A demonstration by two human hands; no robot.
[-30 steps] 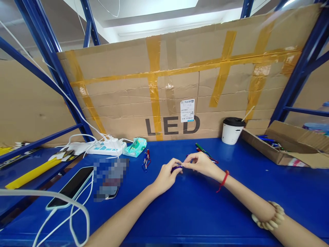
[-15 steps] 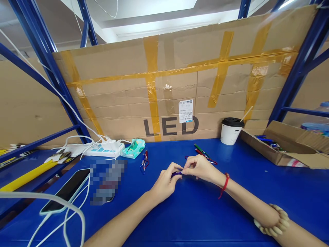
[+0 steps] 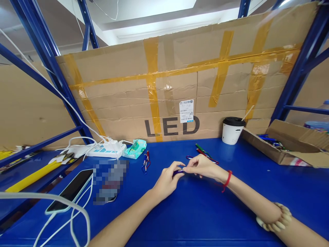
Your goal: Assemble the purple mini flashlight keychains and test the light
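Above the blue table, my left hand point(image 3: 168, 180) is closed around a small dark purple metal tube point(image 3: 178, 172), its fingers covering much of it. At the tube's right end, which looks silvery, the thumb and fingertips of my right hand point(image 3: 199, 166) pinch together; the exact part gripped is hidden. Just behind my right hand lie slim green and red tubes point(image 3: 203, 151) with clips, partly covered by it. Left of my hands, a pair of small red and blue tubes point(image 3: 146, 161) with carabiner-like clips rests on the table.
At the right, an open cardboard box point(image 3: 277, 151) holds several similar pieces, beside a lidded paper cup point(image 3: 232, 132). On the left are a phone point(image 3: 70, 192) with white cables, a blurred packet point(image 3: 111, 183), a power strip point(image 3: 102, 150) and a tissue pack point(image 3: 136, 148). Cardboard point(image 3: 123, 103) stands behind.
The whole view has shifted slightly. Both hands stay together on the purple tube, with the right fingertips still at its end and only small finger movement.
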